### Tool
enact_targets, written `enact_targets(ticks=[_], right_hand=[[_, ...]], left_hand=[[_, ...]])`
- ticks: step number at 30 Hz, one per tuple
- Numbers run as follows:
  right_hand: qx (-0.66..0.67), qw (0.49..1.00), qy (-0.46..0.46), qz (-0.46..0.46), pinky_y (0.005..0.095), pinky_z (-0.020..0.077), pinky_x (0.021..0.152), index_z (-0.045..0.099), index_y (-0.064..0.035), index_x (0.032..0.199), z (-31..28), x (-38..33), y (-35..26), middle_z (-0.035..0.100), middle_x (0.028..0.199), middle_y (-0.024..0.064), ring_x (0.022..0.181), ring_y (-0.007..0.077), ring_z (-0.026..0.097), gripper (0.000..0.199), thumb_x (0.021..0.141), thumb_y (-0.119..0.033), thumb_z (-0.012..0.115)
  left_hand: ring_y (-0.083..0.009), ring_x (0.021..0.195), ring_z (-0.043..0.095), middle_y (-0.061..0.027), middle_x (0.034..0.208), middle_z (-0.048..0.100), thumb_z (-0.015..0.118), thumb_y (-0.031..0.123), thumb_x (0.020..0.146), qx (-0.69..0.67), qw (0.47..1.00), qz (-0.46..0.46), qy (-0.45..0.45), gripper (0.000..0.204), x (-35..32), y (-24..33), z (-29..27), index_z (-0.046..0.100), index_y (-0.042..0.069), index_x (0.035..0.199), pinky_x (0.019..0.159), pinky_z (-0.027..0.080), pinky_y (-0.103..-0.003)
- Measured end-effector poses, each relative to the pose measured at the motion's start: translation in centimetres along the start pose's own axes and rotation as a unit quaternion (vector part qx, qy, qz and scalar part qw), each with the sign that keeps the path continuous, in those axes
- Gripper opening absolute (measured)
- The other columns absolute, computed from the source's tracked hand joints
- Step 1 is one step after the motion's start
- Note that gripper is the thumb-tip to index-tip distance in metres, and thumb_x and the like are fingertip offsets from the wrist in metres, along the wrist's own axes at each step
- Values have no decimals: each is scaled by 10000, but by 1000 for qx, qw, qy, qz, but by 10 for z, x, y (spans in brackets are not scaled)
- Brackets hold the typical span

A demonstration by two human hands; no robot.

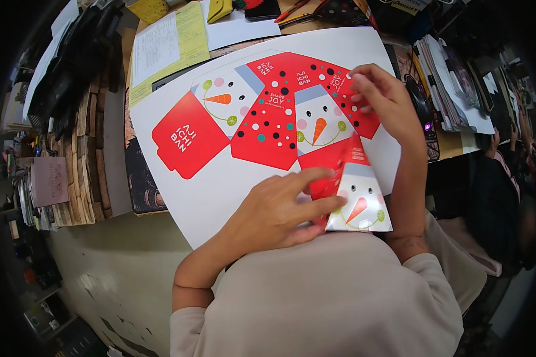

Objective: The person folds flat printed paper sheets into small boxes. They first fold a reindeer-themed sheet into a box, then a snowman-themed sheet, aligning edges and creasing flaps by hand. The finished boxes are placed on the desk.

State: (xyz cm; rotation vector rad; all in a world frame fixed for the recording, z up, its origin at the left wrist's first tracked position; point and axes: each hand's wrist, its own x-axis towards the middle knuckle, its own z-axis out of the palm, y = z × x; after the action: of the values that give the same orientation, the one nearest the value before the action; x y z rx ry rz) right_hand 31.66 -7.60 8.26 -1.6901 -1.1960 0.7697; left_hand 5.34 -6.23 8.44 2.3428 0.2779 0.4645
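Observation:
A large white sheet printed with an unfolded red box pattern lies on the desk, showing snowman faces and coloured dots. At the sheet's near edge, close to my body, a small folded snowman carton with a carrot nose stands partly over the print. My left hand grips this carton by its red left side, fingers spread across it and slightly blurred. Over the right end of the print, my right hand hovers with loosely bent fingers apart. Nothing shows in it.
Papers on a yellow sheet, a yellow pouch and pens lie along the far side. Stacked papers and folders stand right, beside a dark mouse. Piled bundles rise at the left.

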Motion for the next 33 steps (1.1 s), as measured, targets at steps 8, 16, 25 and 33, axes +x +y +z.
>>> enact_targets(ticks=[8, 16, 25, 33], right_hand=[[143, 988, -55, -30, 337, 480, 850, 482, -25, 1302, -59, -42, 23, 607, 1151, 116, 1008, 200, 607, 808, 775, -612, 656], [-87, 991, -3, -106, 304, 509, 768, 571, 6, 1225, 2, -52, 23, 676, 1020, 138, 857, 190, 656, 568, 694, -33, 771], [-135, 985, 4, -111, 287, 488, 696, 657, 33, 997, 1, -48, 31, 695, 845, 103, 723, 152, 623, 314, 716, -45, 773], [-123, 985, 21, -120, 287, 479, 695, 652, 27, 967, 1, -45, 41, 690, 816, 83, 712, 146, 610, 253, 748, -45, 757]], left_hand=[[-183, 709, 660, -89, 926, 691, 764, 29, 674, 112, 968, -26, 225, 465, 9, -18, 2, 657, 23, 1126, 593, 557, -288], [-180, 749, 683, -127, 1020, 695, 763, 27, 743, 96, 954, -75, 273, 454, 21, -25, 8, 628, 9, 1176, 622, 572, -266], [-216, 709, 651, -108, 925, 698, 734, 33, 792, 119, 912, -138, 367, 302, -18, -40, 6, 654, 5, 1081, 611, 522, -288], [-191, 788, 699, -128, 888, 709, 692, 36, 847, 102, 872, -186, 441, 214, -47, -45, -5, 662, -13, 1054, 661, 547, -276]])
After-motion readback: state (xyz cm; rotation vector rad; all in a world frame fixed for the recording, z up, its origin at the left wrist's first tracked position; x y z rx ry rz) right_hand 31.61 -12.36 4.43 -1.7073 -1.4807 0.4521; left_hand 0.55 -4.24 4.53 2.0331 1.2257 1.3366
